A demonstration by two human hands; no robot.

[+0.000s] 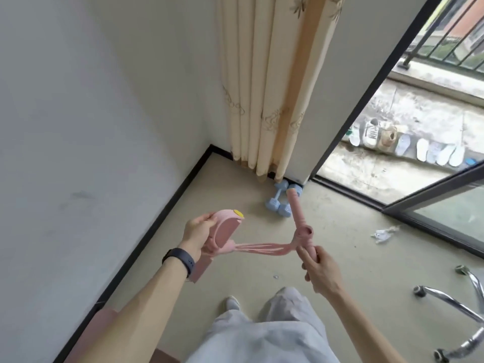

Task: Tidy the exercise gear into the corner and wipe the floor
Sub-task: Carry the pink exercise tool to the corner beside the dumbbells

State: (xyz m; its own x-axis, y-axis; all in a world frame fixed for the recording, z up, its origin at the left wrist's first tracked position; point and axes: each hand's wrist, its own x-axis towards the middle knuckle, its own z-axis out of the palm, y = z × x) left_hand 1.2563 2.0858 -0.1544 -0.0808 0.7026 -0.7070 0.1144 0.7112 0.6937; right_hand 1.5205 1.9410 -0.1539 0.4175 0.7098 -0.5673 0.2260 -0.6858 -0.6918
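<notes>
White wall [91, 100] fills the left half and meets a beige floor [340, 258] along a black baseboard [162, 218]. Cream patterned curtain [267, 87] hangs into the corner, hem just above the floor. Right of it is a black sliding door frame [373, 83], open onto a concrete balcony [419, 113] with a row of shoes [372, 132] and insoles against its far ledge. Person stands facing the corner, light grey trousers [262, 336] at bottom centre, one shoe toe [231, 303] showing. Chrome chair base [450, 302] with castors sits at the right edge. Pink pedal resistance band [262, 248] is held up in the air between both hands, above the floor and short of the corner. Left hand [196, 231] grips the pedal end [227, 229], fingers wrapped behind it, thumb on the top edge next to a yellow button [238, 213]. Right hand [322, 271] is curled round the lower part of the foam handle bar [297, 208], which tilts up and away toward the corner. Elastic cords run roughly level from pedal to handle, lightly stretched. A second pink flat piece hangs below the left wrist, partly hidden. Two light blue dumbbells [282, 200] lie side by side on the floor at the curtain foot, touching each other, close to the wall by the door. Crumpled white tissue [385, 233] lies on the floor near the door track. Dark wristband [180, 259] on the left wrist. A pink shape at the lower left edge is too cut off to identify.
</notes>
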